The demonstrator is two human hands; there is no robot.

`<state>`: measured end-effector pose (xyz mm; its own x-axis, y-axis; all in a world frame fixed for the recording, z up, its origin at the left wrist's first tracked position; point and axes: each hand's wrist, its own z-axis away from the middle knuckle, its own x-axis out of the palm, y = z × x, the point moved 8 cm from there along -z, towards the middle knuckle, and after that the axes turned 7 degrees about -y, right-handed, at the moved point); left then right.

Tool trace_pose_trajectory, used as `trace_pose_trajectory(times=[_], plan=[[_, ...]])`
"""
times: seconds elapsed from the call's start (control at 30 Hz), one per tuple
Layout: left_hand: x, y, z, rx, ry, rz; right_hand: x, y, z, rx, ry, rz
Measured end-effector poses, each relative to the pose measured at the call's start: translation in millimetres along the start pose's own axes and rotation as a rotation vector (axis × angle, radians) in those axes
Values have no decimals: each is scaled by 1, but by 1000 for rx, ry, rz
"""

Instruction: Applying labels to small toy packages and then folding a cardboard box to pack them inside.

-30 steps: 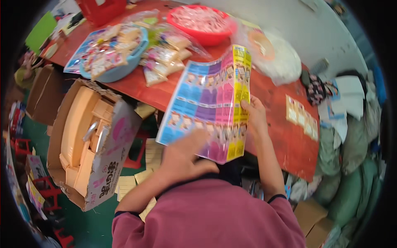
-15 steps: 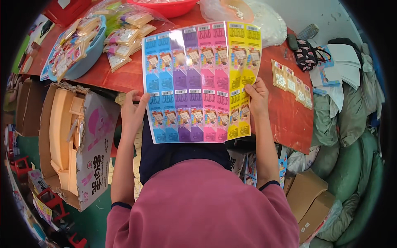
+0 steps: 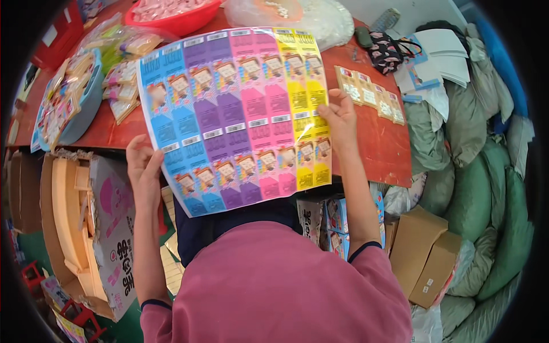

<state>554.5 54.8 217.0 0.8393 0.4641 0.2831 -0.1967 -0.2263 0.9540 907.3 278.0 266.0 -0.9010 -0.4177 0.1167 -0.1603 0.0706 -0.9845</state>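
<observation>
- Across the middle of the head view, a glossy printed sheet (image 3: 237, 123) in blue, purple, pink and yellow bands spreads slightly curved and tilted, overlapping the red surface (image 3: 372, 154).
- Right of centre, the right hand (image 3: 342, 117) has its grip closed on the sheet's right edge, thumb in front.
- Left of centre, the left hand (image 3: 143, 163) meets the left edge with its thumb; whether its grip is closed, I cannot tell.
- Upper left, a blue basin (image 3: 86, 130) holds packs.
- Upper right, a row of flat packs (image 3: 372, 98) lies beside the sheet.
</observation>
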Motion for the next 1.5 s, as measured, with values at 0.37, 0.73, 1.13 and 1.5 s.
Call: trace_pose_trajectory(times=[0.37, 0.73, 1.13, 1.5], plan=[[5, 17, 7, -178, -368, -204, 31, -43, 33, 152, -332, -1], [36, 73, 7, 11, -212, -191, 15, -80, 39, 20, -180, 198], [-18, 117, -20, 174, -232, 35, 39, -87, 2, 125, -49, 33], [-50, -11, -87, -241, -31, 40, -110, -10, -111, -342, 254, 1219]])
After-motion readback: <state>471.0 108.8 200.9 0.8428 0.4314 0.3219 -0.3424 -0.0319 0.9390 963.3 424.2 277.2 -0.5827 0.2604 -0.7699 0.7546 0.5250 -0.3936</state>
